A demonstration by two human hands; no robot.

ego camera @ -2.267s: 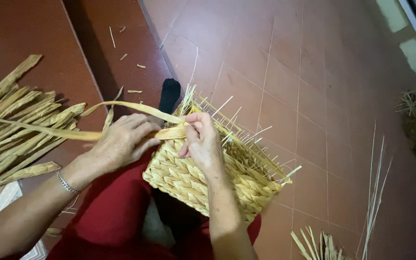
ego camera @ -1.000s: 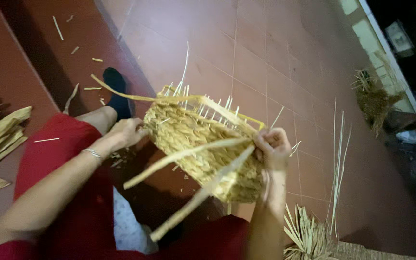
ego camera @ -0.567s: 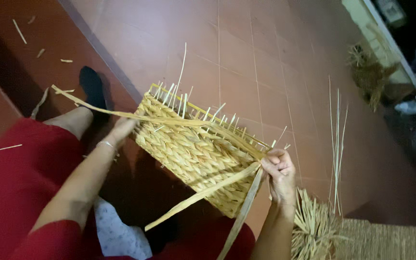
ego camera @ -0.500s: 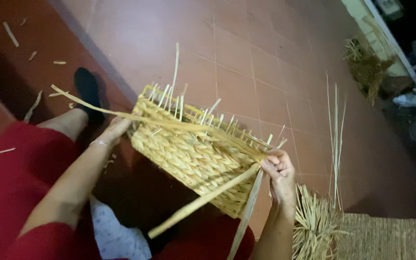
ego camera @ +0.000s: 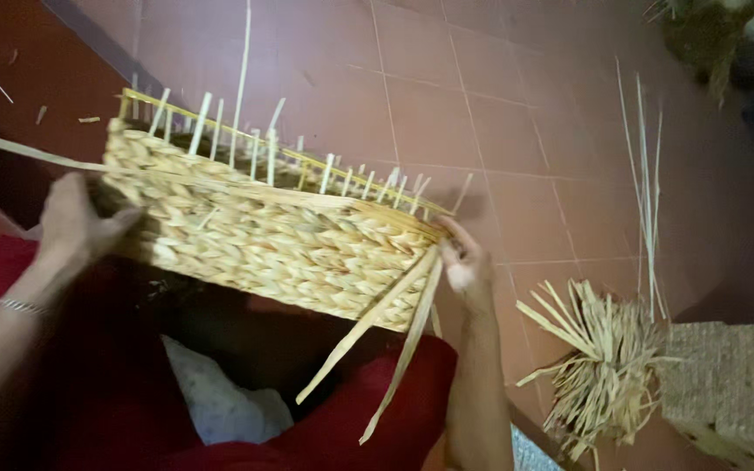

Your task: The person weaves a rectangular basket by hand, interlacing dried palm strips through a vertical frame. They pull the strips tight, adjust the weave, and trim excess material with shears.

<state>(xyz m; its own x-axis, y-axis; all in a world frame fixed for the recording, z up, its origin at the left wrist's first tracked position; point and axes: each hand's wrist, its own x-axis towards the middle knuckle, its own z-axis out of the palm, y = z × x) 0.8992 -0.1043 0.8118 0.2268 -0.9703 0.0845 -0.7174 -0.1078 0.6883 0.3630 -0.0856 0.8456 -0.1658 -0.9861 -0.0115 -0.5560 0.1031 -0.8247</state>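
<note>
Left hand (ego camera: 76, 222) cups the near-left corner of one woven basket (ego camera: 263, 240), fingers spread and pressed flat on the braided wall. Right hand (ego camera: 464, 266) is at the opposite right corner, fingers curled in a pinch where two loose flat strips (ego camera: 394, 336) leave the weave; the exact grip is blurred, can't confirm the strips are actually between the fingertips. Basket sits tilted between both hands, over a lap in red cloth (ego camera: 377, 410), its rim stakes (ego camera: 263, 153) pointing up and away. One more long strip (ego camera: 19, 150) runs off the left frame edge past the left hand. Basket interior hidden. Left wrist has one thin bracelet (ego camera: 19, 306). Right of the lap: one fringe bundle of cut straw (ego camera: 599, 362) on a woven block (ego camera: 730, 388), cut off by the frame. Several thin stalks (ego camera: 643, 174) lie on the red tile floor (ego camera: 499, 105).
</note>
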